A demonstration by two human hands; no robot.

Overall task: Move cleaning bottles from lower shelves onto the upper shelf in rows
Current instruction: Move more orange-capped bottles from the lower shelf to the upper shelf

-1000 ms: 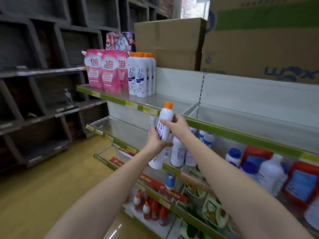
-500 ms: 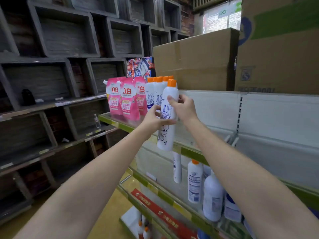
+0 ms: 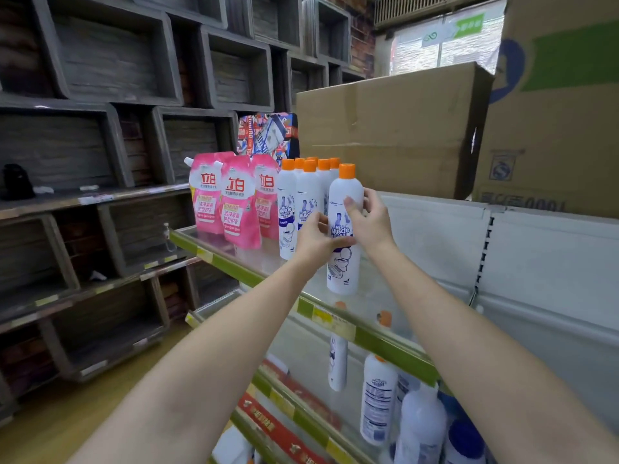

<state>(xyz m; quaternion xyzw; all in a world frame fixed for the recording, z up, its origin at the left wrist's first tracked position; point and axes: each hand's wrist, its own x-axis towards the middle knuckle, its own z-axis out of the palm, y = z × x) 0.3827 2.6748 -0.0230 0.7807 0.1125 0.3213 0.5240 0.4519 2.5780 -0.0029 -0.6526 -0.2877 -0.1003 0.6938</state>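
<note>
Both the left hand (image 3: 315, 237) and right hand (image 3: 370, 222) clasped the white bottle (image 3: 345, 229) mid-body, where its smooth, rigid, probably liquid-heavy plastic seemed least likely to slip.

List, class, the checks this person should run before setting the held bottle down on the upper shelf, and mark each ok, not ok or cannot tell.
1. Left hand and right hand both grip the held bottle: ok.
2. Bottle upright: ok.
3. Orange cap on: ok.
4. Bare space on the upper shelf right of the standing bottles: ok.
5. Base resting on the shelf: cannot tell.
</note>
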